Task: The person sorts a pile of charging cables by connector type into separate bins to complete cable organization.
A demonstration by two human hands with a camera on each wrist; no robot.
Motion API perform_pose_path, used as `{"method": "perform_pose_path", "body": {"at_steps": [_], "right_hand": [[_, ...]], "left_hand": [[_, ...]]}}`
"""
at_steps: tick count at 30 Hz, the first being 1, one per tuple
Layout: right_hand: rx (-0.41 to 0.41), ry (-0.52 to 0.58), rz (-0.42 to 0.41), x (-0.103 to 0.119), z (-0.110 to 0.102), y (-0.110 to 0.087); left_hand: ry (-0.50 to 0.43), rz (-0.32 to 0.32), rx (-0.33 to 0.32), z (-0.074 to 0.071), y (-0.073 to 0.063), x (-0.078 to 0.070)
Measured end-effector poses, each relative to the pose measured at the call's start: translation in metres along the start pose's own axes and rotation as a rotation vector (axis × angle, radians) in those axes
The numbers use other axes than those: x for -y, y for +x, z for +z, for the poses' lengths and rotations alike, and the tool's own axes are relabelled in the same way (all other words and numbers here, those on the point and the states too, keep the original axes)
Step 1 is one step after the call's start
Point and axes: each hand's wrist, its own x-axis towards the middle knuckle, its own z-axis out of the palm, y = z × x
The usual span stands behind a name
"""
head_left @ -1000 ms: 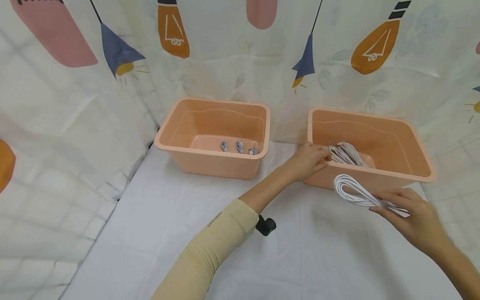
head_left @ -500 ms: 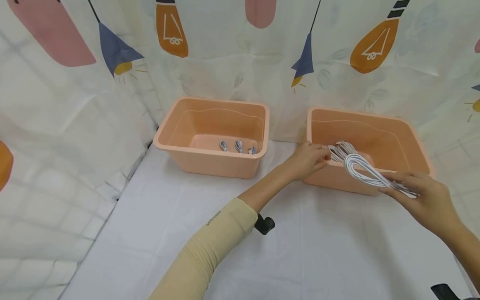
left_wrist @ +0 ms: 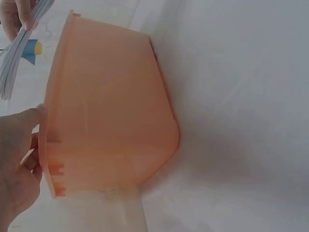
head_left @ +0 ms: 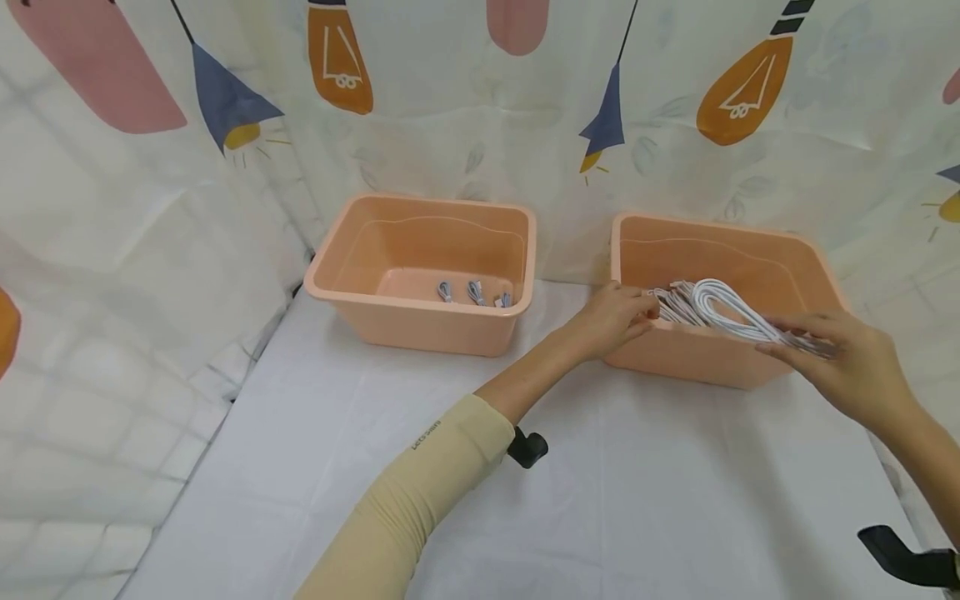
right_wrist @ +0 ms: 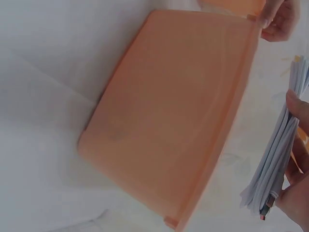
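Observation:
My right hand (head_left: 862,354) pinches a looped bundle of white cable (head_left: 723,308) between thumb and fingers, at the front right of the right-hand peach bin (head_left: 720,358). The bundle's looped end hangs over the bin's front rim. In the right wrist view the cable bundle (right_wrist: 277,159) shows a dark connector at its lower end. My left hand (head_left: 611,321) grips the front left corner of that bin's rim; in the left wrist view the thumb lies against the rim (left_wrist: 46,130). Inside the bin lie more coiled cables (head_left: 675,304), partly hidden by the front wall and the held bundle.
A second peach bin (head_left: 420,325) stands to the left, with several small grey cable coils (head_left: 476,292) on its floor. Both stand on a white cloth-covered table (head_left: 465,517) against a patterned curtain (head_left: 465,108). A black wrist mount piece (head_left: 528,448) sticks out from the left wrist.
My right hand has carried the white cable bundle up and forward, from in front of the bin to over its front rim. My left hand stays on the rim.

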Motion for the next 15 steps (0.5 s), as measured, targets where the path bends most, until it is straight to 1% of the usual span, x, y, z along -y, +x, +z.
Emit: {"method": "perform_pose_path", "body": {"at_steps": [5,12,15], "right_hand": [[0.031,-0.031,0.013,-0.004,-0.001,0.009],[0.038,-0.054,0.017,-0.009,-0.005,0.032],[0.058,-0.052,0.055,-0.009,-0.006,0.041]], "left_hand": [[-0.002,-0.001,0.001,0.002,0.001,0.000],[-0.003,0.000,-0.010,0.001,0.001,-0.001],[-0.008,-0.002,-0.015,0.001,0.000,-0.001]]}}
